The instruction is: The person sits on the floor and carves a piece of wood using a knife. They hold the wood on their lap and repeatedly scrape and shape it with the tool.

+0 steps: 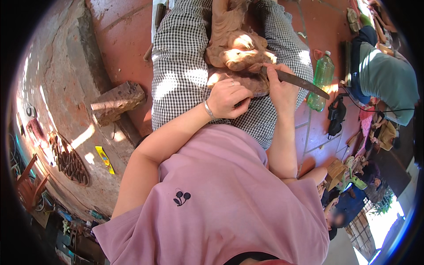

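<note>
Between my thighs, in checked black-and-white trousers [176, 57], rests a reddish-brown wood carving [240, 48] with rounded, folded forms. My right hand [282, 86] grips a long, flat, dark file-like tool [304, 84] by one end. Its free end points right, past my thigh, and its inner end meets the lower right of the carving. Curled at the carving's near edge is my left hand [229, 98], wearing a ring and a bracelet. A dark spot shows under its fingers, but what it holds, if anything, is hidden.
A green plastic bottle [321, 79] and a black strapped object [337, 115] are on the tiles at right. At left, a wooden block [117, 104], a yellow packet [105, 160] and an oval holder of brown tools [68, 159] lie around. Another person [384, 75] sits at far right.
</note>
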Available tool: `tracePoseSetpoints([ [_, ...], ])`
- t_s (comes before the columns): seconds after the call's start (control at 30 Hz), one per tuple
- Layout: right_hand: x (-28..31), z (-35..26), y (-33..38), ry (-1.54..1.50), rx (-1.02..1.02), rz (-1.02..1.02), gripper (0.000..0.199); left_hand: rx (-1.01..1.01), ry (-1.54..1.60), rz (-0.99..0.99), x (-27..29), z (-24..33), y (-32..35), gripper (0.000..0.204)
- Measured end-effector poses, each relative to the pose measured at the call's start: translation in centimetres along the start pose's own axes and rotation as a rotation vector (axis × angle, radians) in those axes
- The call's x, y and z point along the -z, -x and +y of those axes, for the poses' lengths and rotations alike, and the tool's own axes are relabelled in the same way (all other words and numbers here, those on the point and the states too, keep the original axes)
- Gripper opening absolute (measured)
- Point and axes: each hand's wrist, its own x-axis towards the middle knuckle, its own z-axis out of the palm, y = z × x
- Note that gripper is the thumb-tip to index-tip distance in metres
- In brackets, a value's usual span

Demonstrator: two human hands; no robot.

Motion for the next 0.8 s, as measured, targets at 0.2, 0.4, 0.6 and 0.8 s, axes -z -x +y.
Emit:
tracePoseSetpoints([
  [0.2,-0.4,1.0,0.0,0.053,0.106,0.016,0.017,0.001,-0.01,-0.003,-0.1,-0.1,0.1,0.018],
  [0.4,-0.2,0.6,0.4,0.02,0.111,0.016,0.014,0.007,-0.011,-0.011,0.1,0.1,-0.1,0.018],
  [0.6,0.1,1.9,0.0,-0.059,0.039,-0.048,0.014,-0.002,0.001,-0.001,0.0,0.1,-0.2,0.017],
  [0.8,0.0,2.0,1.5,-0.277,-0.016,0.023,0.018,0.001,0.001,0.005,0.1,0.1,-0.1,0.018],
])
